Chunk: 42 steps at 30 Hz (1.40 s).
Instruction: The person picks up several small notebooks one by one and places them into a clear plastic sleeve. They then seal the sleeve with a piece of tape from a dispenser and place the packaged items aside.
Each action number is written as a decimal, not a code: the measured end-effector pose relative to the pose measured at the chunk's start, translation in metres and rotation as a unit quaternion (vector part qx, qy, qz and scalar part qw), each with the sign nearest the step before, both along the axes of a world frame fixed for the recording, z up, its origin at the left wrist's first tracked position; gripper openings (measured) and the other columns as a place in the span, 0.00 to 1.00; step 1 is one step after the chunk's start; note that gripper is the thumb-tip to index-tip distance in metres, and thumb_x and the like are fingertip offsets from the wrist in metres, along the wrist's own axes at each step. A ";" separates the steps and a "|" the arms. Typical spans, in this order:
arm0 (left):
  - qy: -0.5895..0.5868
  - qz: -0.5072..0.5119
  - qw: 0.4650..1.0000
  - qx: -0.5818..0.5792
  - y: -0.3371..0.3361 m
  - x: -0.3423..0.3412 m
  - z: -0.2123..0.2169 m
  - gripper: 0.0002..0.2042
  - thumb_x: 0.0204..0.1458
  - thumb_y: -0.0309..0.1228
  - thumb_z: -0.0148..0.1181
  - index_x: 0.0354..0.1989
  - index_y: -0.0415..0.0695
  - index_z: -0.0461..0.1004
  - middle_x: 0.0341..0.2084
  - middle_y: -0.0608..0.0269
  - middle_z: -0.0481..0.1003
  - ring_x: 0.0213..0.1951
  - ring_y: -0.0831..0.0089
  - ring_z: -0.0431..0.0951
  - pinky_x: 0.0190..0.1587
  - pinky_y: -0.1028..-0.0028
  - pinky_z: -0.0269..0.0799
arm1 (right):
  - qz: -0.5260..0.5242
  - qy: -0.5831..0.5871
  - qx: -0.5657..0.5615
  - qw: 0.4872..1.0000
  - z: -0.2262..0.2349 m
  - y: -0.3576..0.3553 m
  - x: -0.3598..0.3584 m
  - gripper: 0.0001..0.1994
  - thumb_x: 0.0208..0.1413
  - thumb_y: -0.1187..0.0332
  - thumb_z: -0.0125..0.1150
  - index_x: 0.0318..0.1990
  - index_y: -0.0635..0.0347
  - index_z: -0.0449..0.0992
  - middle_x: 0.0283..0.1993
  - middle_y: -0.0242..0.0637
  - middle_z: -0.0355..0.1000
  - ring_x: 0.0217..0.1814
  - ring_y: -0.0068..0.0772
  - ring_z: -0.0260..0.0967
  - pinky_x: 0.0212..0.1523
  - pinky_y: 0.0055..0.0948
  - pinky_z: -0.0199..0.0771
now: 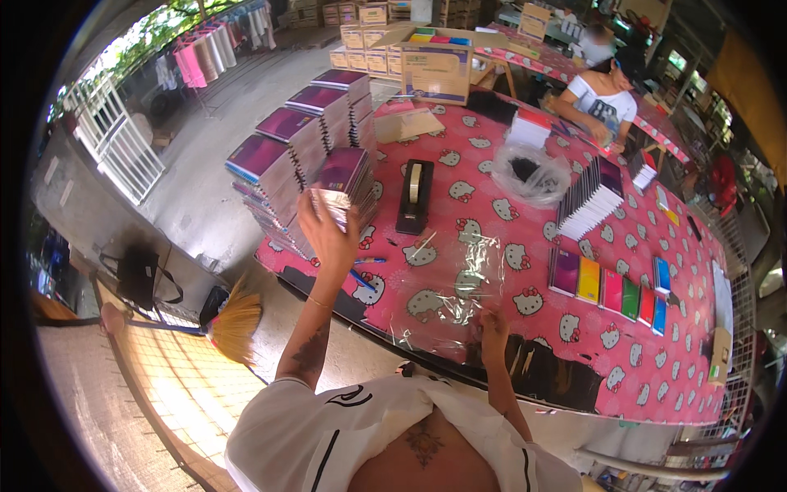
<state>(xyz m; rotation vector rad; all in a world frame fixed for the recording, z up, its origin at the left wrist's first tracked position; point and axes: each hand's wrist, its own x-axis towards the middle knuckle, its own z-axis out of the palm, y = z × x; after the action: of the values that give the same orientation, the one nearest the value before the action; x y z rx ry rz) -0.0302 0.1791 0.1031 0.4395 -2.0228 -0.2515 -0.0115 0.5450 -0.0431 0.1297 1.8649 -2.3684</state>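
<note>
A: Where is the left hand (326, 234)?
B: Raised at the bench's (525, 328) left edge, its grip clamped on a small stack of notebooks (344, 182), just beside the taller purple piles (287, 156).
A: And the right hand (493, 328)?
B: Near edge, fingers pinched together on a clear plastic sheet (447, 291) lying on the pink cloth.

The person wore a white short-sleeved top with thin black piping down the front and a black curved mark near the left shoulder. A dark tattoo showed on the left forearm, toward seven o'clock from the left hand (328, 238), and a thin bracelet circled that wrist. The right hand (493, 326) was bare, without rings that could be made out.
</note>
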 end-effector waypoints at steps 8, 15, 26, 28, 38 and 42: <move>-0.207 0.053 0.962 -0.173 -0.037 -0.036 -0.008 0.23 0.51 0.30 0.57 0.59 0.54 0.70 0.61 0.48 0.67 0.61 0.52 0.69 0.60 0.49 0.64 | -0.025 0.148 0.178 0.973 0.003 0.079 0.010 0.12 0.58 0.77 0.59 0.50 0.64 0.74 0.44 0.37 0.71 0.42 0.28 0.72 0.43 0.25 0.73; -0.140 -0.213 0.967 0.019 0.194 -0.078 0.012 0.26 0.51 0.35 0.65 0.59 0.41 0.70 0.56 0.41 0.70 0.59 0.41 0.68 0.61 0.51 0.64 | -0.208 0.162 0.524 0.810 0.000 0.320 -0.026 0.21 0.52 0.72 0.63 0.55 0.61 0.73 0.58 0.50 0.70 0.63 0.54 0.65 0.63 0.46 0.65; -0.153 -0.601 0.767 -0.162 0.750 -0.151 -0.109 0.24 0.55 0.30 0.58 0.61 0.37 0.67 0.62 0.44 0.63 0.65 0.50 0.62 0.65 0.47 0.58 | -0.132 0.095 0.758 0.632 0.005 0.598 -0.161 0.27 0.54 0.73 0.55 0.64 0.59 0.64 0.58 0.45 0.68 0.63 0.51 0.66 0.61 0.46 0.68; -0.149 -0.569 0.788 -0.184 0.787 -0.174 -0.130 0.22 0.55 0.27 0.56 0.60 0.36 0.67 0.61 0.46 0.66 0.64 0.52 0.64 0.65 0.50 0.59 | -0.126 0.099 0.749 0.643 0.008 0.621 -0.151 0.28 0.53 0.76 0.54 0.64 0.58 0.63 0.51 0.44 0.71 0.57 0.50 0.70 0.57 0.45 0.71; -0.171 -0.641 0.746 0.053 0.719 -0.118 -0.055 0.15 0.54 0.20 0.56 0.51 0.40 0.74 0.49 0.52 0.77 0.50 0.55 0.78 0.51 0.60 0.76 | -0.053 0.327 0.391 0.859 0.016 0.607 -0.042 0.16 0.46 0.88 0.52 0.38 0.60 0.80 0.42 0.44 0.75 0.52 0.50 0.73 0.50 0.40 0.76; -0.182 -0.699 0.685 -0.089 0.673 -0.019 -0.119 0.17 0.57 0.27 0.59 0.55 0.42 0.73 0.56 0.53 0.73 0.58 0.56 0.74 0.59 0.57 0.69 | 0.069 0.208 0.357 0.908 -0.004 0.600 -0.051 0.16 0.46 0.87 0.52 0.39 0.60 0.79 0.46 0.45 0.77 0.55 0.50 0.72 0.52 0.40 0.75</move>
<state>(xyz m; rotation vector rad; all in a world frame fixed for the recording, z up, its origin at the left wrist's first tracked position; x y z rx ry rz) -0.0492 0.8520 -0.0158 -1.4103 -2.3247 -0.9142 -0.0625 1.1455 -0.0470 -0.4650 2.7468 -1.5908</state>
